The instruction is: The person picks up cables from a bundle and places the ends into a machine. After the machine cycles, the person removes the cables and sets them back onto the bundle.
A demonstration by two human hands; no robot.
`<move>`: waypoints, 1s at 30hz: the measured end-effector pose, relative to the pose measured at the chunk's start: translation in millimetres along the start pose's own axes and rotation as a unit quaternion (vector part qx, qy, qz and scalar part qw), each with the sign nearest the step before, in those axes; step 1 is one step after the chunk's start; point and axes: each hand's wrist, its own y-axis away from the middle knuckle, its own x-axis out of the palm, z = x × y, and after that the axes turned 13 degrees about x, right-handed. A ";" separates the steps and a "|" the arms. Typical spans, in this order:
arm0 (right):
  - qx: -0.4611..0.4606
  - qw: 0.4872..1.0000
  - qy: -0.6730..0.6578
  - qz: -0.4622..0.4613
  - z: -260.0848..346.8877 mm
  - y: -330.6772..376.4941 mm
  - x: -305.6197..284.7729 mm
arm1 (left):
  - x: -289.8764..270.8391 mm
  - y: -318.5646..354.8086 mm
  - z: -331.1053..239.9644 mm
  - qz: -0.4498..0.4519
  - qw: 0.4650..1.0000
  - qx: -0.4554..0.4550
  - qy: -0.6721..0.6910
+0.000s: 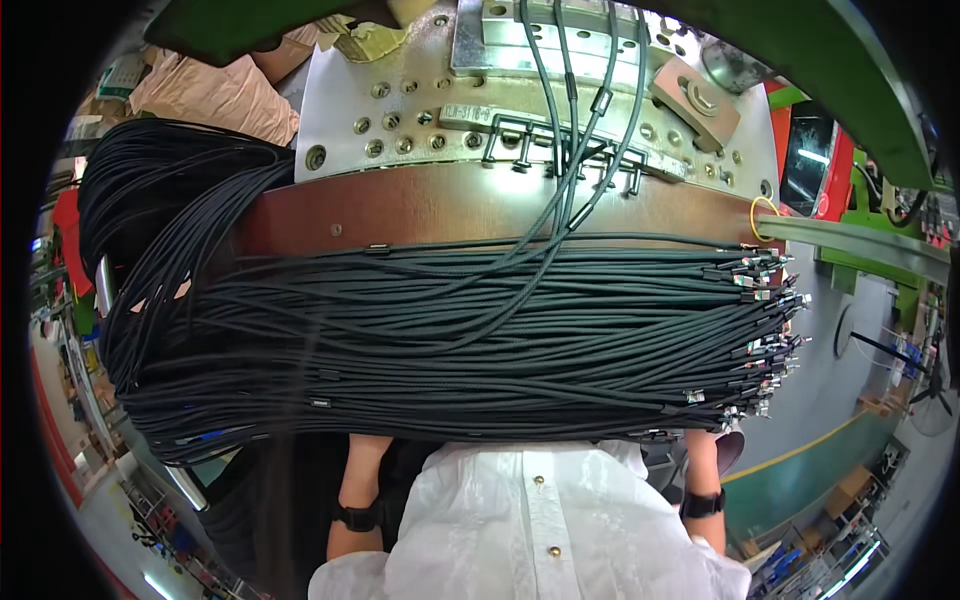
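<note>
A broad bundle of black cables (480, 380) spans the front of the bench, its metal-tipped connector ends (765, 350) gathered on the right. My left hand (368, 450) reaches under the near edge of the bundle, left of centre. Beneath the connector end goes my right hand (703, 448). The cables hide the fingers of both hands, so any grip is out of sight. Several cables (570, 130) rise from the bundle over the metal fixture, passing a row of small black clamps or hooks (570, 155).
A perforated metal plate (400, 110) lies behind a brown board edge (420, 205). Green machine frame parts (860, 80) arch overhead and right. More cables (180, 190) hang at the left, near brown paper (215, 100). A fan (920, 375) stands right, beyond the bench.
</note>
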 end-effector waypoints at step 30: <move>-0.130 0.947 -0.168 -0.240 161.9 -78.0 -235.4 | -78.5 -116.0 -221.4 0.299 0.804 0.400 0.324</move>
